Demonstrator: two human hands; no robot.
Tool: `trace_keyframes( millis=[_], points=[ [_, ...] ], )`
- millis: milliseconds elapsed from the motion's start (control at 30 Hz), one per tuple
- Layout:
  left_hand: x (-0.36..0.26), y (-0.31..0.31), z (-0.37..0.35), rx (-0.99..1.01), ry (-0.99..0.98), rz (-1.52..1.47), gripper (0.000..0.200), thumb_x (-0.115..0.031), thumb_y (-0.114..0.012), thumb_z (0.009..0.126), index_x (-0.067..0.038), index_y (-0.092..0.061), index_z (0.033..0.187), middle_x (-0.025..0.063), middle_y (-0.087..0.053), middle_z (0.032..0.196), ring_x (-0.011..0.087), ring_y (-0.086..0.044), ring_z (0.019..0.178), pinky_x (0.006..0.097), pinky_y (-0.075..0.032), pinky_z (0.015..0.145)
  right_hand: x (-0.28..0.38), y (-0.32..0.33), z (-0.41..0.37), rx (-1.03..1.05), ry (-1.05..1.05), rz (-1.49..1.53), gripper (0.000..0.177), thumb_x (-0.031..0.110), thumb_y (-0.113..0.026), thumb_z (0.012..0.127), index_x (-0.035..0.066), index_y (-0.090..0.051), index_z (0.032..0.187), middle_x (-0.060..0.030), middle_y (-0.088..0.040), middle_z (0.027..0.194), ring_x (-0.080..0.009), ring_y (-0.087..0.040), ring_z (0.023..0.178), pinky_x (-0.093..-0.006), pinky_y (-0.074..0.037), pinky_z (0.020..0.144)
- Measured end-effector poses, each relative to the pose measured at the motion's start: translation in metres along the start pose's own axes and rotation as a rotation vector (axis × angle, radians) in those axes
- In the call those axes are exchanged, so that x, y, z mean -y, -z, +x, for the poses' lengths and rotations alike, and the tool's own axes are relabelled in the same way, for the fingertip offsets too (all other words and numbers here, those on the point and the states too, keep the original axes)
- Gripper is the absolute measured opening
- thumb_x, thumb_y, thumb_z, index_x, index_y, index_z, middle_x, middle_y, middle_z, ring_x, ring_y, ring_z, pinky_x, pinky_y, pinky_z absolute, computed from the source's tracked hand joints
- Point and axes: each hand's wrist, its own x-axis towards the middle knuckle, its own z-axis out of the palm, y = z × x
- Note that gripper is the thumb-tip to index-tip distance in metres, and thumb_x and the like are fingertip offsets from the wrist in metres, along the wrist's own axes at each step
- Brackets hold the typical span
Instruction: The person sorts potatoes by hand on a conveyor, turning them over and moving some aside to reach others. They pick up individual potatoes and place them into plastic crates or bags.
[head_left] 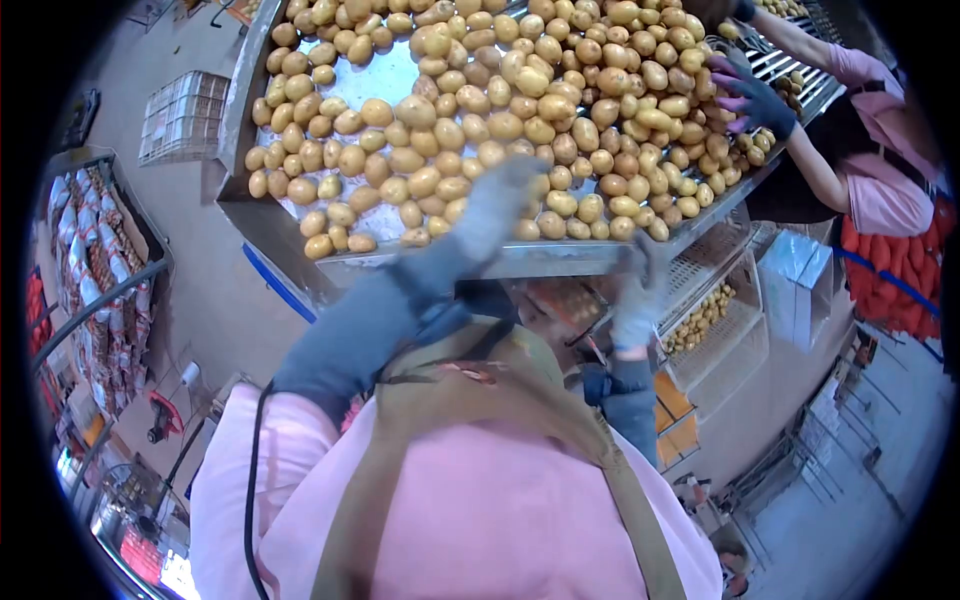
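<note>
Hundreds of small potatoes (500,90) heaped on the steel table (560,258), likely firm, light, quick to roll, best cupped whole; left hand (500,205) blurred over the nearest, right hand (638,300) by the rim, finger spread untellable on both.

Potatoes (520,110) pack the table (560,260) almost edge to edge. The only bare metal is a patch at upper left and the left corner. A co-worker's gloved hands (755,95) occupy the right end. Below the front rim, crates (742,352) crowd the right side.
</note>
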Motion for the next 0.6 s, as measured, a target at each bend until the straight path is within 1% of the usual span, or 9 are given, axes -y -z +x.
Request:
trace_keyframes(
  millis=[33, 100, 233, 333, 400, 467, 500, 533, 600],
  points=[
    [-0.028, 0.021, -0.016, -0.1, 0.234, -0.139, 0.026, -0.021, -0.061, 0.097, -0.007, -0.067, 0.118, 0.0031, -0.065, 0.095, 0.0069, -0.063, 0.083, 0.0251, -0.052, 0.064, 0.018, -0.021, 0.013, 0.098, 0.157, -0.032, 0.032, 0.009, -0.059, 0.097, 0.003, -0.063, 0.128, -0.0162, -0.065, 0.123, -0.0291, -0.06, 0.114, -0.0382, -0.047, 0.101],
    [-0.03, 0.066, -0.036, -0.258, 0.17, -0.257, 0.04, -0.036, -0.048, 0.104, -0.006, -0.066, 0.123, 0.0021, -0.068, 0.102, 0.0101, -0.061, 0.078, 0.0209, -0.047, 0.062, 0.047, -0.08, 0.043, 0.307, 0.439, -0.032, 0.035, 0.01, -0.062, 0.093, 0.005, -0.063, 0.127, -0.0185, -0.064, 0.122, -0.0355, -0.06, 0.114, -0.0431, -0.047, 0.1],
    [-0.022, 0.13, -0.072, -0.206, 0.089, -0.785, 0.071, -0.058, -0.032, 0.106, -0.002, -0.034, 0.152, 0.0141, -0.044, 0.152, 0.0283, -0.055, 0.124, 0.0388, -0.052, 0.097, 0.113, -0.215, 0.08, 0.44, 0.762, -0.059, 0.048, 0.021, -0.069, 0.089, 0.013, -0.057, 0.135, -0.0154, -0.059, 0.128, -0.0358, -0.059, 0.113, -0.0461, -0.05, 0.096],
    [-0.022, 0.151, -0.084, -0.138, 0.057, -0.94, 0.08, -0.064, -0.028, 0.104, 0.0, -0.036, 0.151, 0.0164, -0.046, 0.15, 0.0327, -0.051, 0.134, 0.0397, -0.053, 0.097, 0.127, -0.294, 0.101, 0.5, 0.931, -0.318, 0.05, 0.028, -0.072, 0.087, 0.021, -0.058, 0.135, -0.0137, -0.057, 0.128, -0.0338, -0.058, 0.116, -0.0447, -0.051, 0.095],
    [-0.026, 0.158, -0.091, -0.168, -0.1, 0.181, 0.064, -0.049, -0.041, 0.107, -0.001, -0.041, 0.148, 0.0117, -0.055, 0.129, 0.0206, -0.059, 0.109, 0.03, -0.052, 0.082, 0.142, -0.294, 0.092, 0.656, 0.83, -0.228, 0.043, 0.025, -0.071, 0.089, 0.019, -0.061, 0.13, -0.0111, -0.06, 0.116, -0.0304, -0.064, 0.105, -0.0406, -0.055, 0.088],
    [-0.031, 0.154, -0.103, -0.2, 0.1, -0.455, 0.054, -0.039, -0.05, 0.106, -0.003, -0.045, 0.146, 0.0078, -0.057, 0.114, 0.0119, -0.059, 0.091, 0.0237, -0.049, 0.072, 0.15, -0.273, 0.073, 0.941, 0.104, 0.43, 0.035, 0.022, -0.063, 0.095, 0.012, -0.06, 0.129, -0.0069, -0.061, 0.099, -0.0188, -0.066, 0.086, -0.0312, -0.056, 0.073],
    [-0.034, 0.151, -0.105, -0.24, 0.088, -0.694, 0.036, -0.026, -0.058, 0.102, -0.005, -0.055, 0.132, -0.0004, -0.051, 0.089, 0.0029, -0.045, 0.066, 0.0181, -0.036, 0.056, 0.16, -0.251, 0.064, 0.988, -0.176, 0.669, 0.032, 0.022, -0.059, 0.098, 0.009, -0.06, 0.127, -0.0053, -0.061, 0.094, -0.0139, -0.064, 0.079, -0.0261, -0.053, 0.067],
    [-0.033, 0.152, -0.107, -0.29, 0.139, -0.688, 0.031, -0.026, -0.058, 0.102, -0.006, -0.057, 0.125, -0.0014, -0.05, 0.085, 0.0026, -0.043, 0.061, 0.0182, -0.034, 0.052, 0.166, -0.232, 0.061, 1.007, -0.469, 0.904, 0.031, 0.021, -0.054, 0.1, 0.005, -0.059, 0.126, -0.0038, -0.06, 0.09, -0.0089, -0.061, 0.073, -0.0211, -0.051, 0.061],
    [-0.028, 0.161, -0.114, -0.384, 0.244, -0.659, 0.022, -0.027, -0.058, 0.101, -0.008, -0.06, 0.113, -0.0034, -0.048, 0.077, 0.0021, -0.039, 0.053, 0.0184, -0.028, 0.046, 0.155, -0.215, 0.063, 1.155, -0.601, 1.116, 0.028, 0.018, -0.05, 0.102, 0.004, -0.059, 0.125, -0.0054, -0.064, 0.092, -0.0073, -0.06, 0.069, -0.0183, -0.048, 0.057]
  ],
)
